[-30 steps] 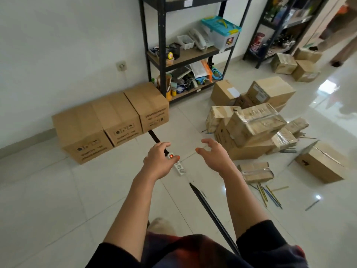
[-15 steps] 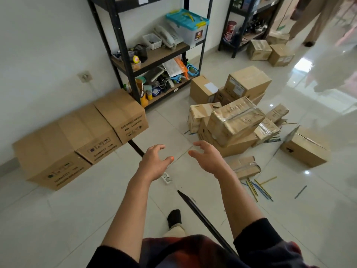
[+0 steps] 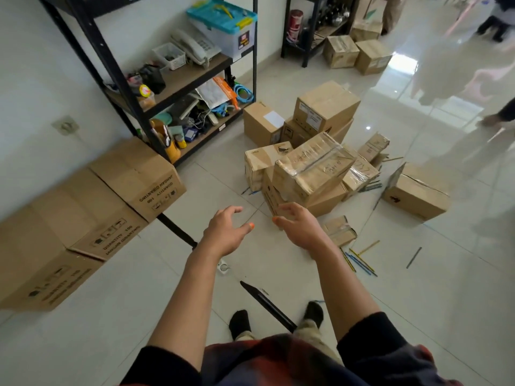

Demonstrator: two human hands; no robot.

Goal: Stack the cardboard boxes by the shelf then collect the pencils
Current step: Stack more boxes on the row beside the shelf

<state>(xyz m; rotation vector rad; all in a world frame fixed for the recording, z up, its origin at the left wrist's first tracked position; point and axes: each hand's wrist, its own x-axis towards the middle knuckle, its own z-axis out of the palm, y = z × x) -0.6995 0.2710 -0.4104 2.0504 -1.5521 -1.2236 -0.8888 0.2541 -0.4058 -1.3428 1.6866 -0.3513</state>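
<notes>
Both hands, L (image 3: pixel 223 232) & R (image 3: pixel 299 228), empty w/ fingers spread, reach for taped box (image 3: pixel 312 169); probably grip opposite sides low.

a clear storage bin with a teal lid (image 3: pixel 225 26) sat on the middle board, a white desk phone (image 3: pixel 192 47) and a small white basket (image 3: pixel 169 55) just beside it. a wall socket (image 3: pixel 66 125) showed on the white wall, and a white power strip (image 3: pixel 223 266) lay on the tiled floor (image 3: pixel 83 344).
</notes>
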